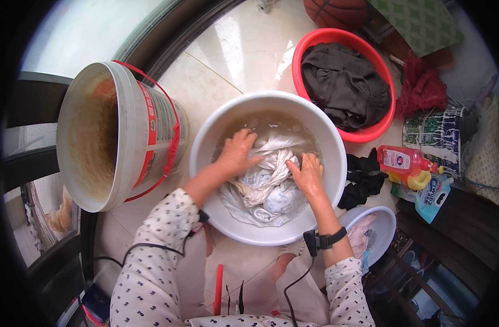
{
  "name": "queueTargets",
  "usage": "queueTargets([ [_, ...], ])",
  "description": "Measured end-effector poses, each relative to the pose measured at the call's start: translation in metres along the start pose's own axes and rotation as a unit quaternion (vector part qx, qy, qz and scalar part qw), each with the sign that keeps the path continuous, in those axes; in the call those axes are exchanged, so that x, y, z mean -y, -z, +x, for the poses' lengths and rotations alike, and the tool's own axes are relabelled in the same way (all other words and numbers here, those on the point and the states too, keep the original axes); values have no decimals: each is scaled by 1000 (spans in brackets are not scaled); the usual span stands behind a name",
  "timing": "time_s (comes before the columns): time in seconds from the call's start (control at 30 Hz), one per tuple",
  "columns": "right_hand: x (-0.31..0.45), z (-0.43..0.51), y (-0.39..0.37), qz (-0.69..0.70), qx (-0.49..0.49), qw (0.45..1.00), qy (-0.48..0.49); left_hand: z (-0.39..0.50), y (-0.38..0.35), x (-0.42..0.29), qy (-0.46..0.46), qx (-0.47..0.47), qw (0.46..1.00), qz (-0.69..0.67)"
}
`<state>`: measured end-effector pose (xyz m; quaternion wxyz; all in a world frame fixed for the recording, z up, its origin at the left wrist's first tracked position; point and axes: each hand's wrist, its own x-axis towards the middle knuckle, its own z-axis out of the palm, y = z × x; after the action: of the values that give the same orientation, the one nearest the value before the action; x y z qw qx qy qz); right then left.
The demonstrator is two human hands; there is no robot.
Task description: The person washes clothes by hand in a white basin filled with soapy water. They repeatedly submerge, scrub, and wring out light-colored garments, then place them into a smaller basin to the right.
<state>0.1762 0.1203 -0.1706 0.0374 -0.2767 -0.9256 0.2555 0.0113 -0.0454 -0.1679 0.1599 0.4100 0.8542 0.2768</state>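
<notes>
A large pale plastic basin point(208, 118) stands before me with cloudy brownish water point(270, 118) in it. Wet white cloth point(270, 180), partly patterned in light blue, lies bunched in the water. Over its upper left part is my left hand point(239, 151), fingers spread and holding nothing. At the cloth's right side is my right hand point(308, 173), its thumb near or on a twisted fold and its fingers apart. Whether the thumb presses on the fold cannot be told.
A large white bucket point(122, 135) with a red handle is at left. Dark clothing point(343, 81) fills a red basin point(298, 61) at upper right. Black cloth point(360, 180), detergent bottles point(401, 159), a blue pouch point(433, 198) and a small basin point(386, 216) with clothes lie to the right.
</notes>
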Motion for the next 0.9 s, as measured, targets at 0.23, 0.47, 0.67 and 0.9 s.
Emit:
queueTargets([
  [0.23, -15, -1, 24, 558, 66, 781, -273, 21, 3, 5, 169, 54, 907, -383],
  [0.47, -11, -6, 84, 684, -62, 716, -122, 2, 57, 21, 91, -8, 969, -230],
  [0.67, -12, -3, 94, 593, -42, 804, -21, -16, 45, 16, -81, 55, 995, 14],
  [0.9, -26, 12, 70, 361, 23, 926, -111, -11, 60, 5, -33, 378, 922, 73],
])
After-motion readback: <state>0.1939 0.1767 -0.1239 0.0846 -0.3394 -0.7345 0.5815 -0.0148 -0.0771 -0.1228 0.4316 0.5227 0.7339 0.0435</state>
